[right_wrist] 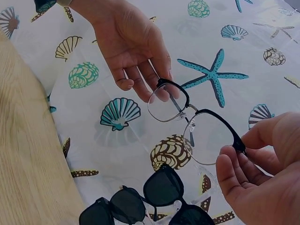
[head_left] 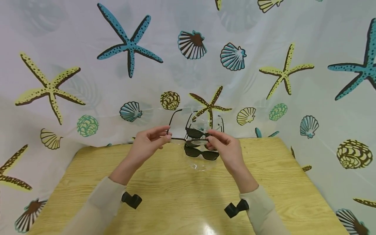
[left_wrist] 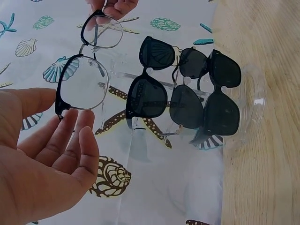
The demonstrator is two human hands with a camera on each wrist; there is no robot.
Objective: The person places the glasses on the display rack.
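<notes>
Browline eyeglasses (head_left: 178, 139) with clear lenses, black upper rims and thin metal lower rims are held up between both hands. My left hand (head_left: 148, 141) pinches one end of the frame, near the hinge. At the opposite end, my right hand (head_left: 227, 147) pinches the other corner, as the right wrist view shows with the hand (right_wrist: 267, 159) close up. One temple arm points away from me, unfolded. Just beyond the glasses is a clear plastic stand (head_left: 201, 167) carrying three pairs of dark sunglasses (head_left: 202, 152), partly covered by the eyeglasses in the head view.
Beneath is a wooden table (head_left: 176, 199). A white cloth (head_left: 182, 16) printed with starfish and shells hangs behind the table and along its sides. The stand is near the table's back edge. Black wrist devices (head_left: 131, 199) sit by both cuffs.
</notes>
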